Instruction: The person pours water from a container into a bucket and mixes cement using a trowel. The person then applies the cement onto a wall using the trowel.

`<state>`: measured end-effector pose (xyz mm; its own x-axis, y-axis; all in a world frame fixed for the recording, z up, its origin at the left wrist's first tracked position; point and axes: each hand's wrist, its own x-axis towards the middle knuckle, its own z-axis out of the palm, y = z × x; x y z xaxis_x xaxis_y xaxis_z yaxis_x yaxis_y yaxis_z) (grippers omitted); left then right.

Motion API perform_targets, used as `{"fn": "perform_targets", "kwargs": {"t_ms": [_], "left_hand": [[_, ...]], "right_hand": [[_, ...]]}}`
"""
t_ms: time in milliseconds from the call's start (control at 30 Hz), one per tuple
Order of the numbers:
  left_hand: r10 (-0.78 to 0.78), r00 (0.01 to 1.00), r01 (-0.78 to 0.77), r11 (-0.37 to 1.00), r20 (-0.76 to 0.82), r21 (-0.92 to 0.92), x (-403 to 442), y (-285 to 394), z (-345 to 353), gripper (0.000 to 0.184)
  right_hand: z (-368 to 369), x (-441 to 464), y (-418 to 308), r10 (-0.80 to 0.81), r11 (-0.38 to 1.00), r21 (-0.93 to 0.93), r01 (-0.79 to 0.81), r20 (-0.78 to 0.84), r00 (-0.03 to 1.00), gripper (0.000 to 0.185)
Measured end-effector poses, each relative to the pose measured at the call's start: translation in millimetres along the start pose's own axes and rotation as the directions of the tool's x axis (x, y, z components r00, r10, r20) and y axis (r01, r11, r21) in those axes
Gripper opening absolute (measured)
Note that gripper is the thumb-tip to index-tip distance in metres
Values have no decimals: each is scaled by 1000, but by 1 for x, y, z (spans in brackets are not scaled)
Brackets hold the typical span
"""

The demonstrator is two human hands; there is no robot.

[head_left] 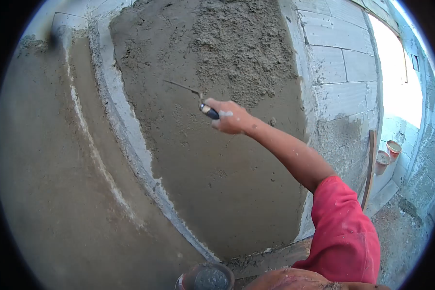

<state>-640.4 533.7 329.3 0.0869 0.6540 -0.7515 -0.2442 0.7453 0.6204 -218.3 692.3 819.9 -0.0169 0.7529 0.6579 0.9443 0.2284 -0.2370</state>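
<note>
My right hand (pixel 228 117) is closed around the dark handle of a trowel (pixel 181 87). The trowel's thin blade is seen nearly edge-on and points left, close to the wet grey mortar (pixel 193 159) on the wall; whether it touches cannot be made out. Above and to the right of the hand the mortar is rough and lumpy, while lower down it looks smoother. My left hand is not in view.
A bucket (pixel 208 278) stands at the bottom centre. Two more buckets (pixel 382 159) (pixel 394 147) are at the right, beside an upright wooden board (pixel 370 169). Pale blocks (pixel 333 63) form the wall near a bright opening. A bare strip (pixel 130 135) runs down between mortared areas.
</note>
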Motion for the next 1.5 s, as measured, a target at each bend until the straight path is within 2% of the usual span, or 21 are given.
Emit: {"fn": "perform_targets", "kwargs": {"t_ms": [67,133,167,233,300,400,467,567,700,767,800,833,867,933,1000,1100,1200,1267,1333,1400,1500], "left_hand": [[7,1000,-7,1000,-4,-2,6,-9,-3,51],[12,1000,-12,1000,-6,-2,13,-21,-7,51],[20,1000,-20,1000,-12,-9,14,-23,-10,51],[40,999,-40,999,-19,-26,15,-28,-16,51],[57,998,-58,997,-29,-59,12,-34,-23,51],[254,967,-234,874,-10,-426,-2,-39,-22,34],[317,947,-312,881,-44,-357,-35,-40,-16,29],[347,934,-354,873,-81,-337,-56,-53,-39,27],[401,903,-427,880,-155,-207,-103,-63,-72,30],[407,884,-467,800,-232,-377,-122,-68,-71,39],[379,908,-417,865,-181,-279,-98,-83,-109,49],[399,895,-438,870,-198,-227,-110,-83,-114,43],[435,880,-473,838,-189,-274,-117,-88,-118,42],[514,843,-537,803,-156,-259,-139,-84,-113,76],[602,789,-614,762,-124,-205,-163,-79,-106,114],[668,742,-664,722,-54,-196,-171,-68,-85,114],[648,759,-646,736,-64,-202,-166,-75,-86,114],[658,749,-658,726,-74,-199,-172,-75,-87,114],[685,727,-677,699,-59,-230,-184,-74,-83,112],[518,840,-541,782,-159,-309,-186,-85,-92,112],[299,875,-398,893,-382,-213,-166,-122,-123,20]], "right_hand": [[105,-95,-4,-252,921,348,173,198,947,51],[162,-182,-18,-389,822,558,114,403,829,40],[174,-217,-28,-413,858,497,129,519,749,35],[194,-258,-41,-483,874,311,373,644,594,32],[214,-279,-55,-453,870,201,451,688,567,30],[234,-303,-95,-430,850,94,519,693,579,15],[252,-334,-135,-455,830,104,547,693,559,10],[224,-356,-185,-630,666,175,725,652,421,9],[215,-361,-179,-383,865,48,499,706,595,18],[241,-400,-179,-268,900,34,435,830,490,19],[230,-412,-186,-294,923,113,368,824,485,25],[206,-416,-195,-336,930,211,302,820,463,30],[186,-414,-204,-376,921,264,285,790,484,34],[163,-413,-219,-297,954,252,160,759,579,35],[186,-413,-212,-206,978,193,80,838,505,37],[224,-450,-200,-438,899,385,209,767,469,41],[265,-476,-219,-585,759,649,-43,710,392,46],[241,-460,-242,-371,805,368,-466,924,90,41],[240,-456,-231,-436,679,249,-690,893,-107,37],[229,-466,-212,-473,511,136,-849,869,-145,30],[227,-492,-194,-503,237,3,-972,856,-120,27]]}}
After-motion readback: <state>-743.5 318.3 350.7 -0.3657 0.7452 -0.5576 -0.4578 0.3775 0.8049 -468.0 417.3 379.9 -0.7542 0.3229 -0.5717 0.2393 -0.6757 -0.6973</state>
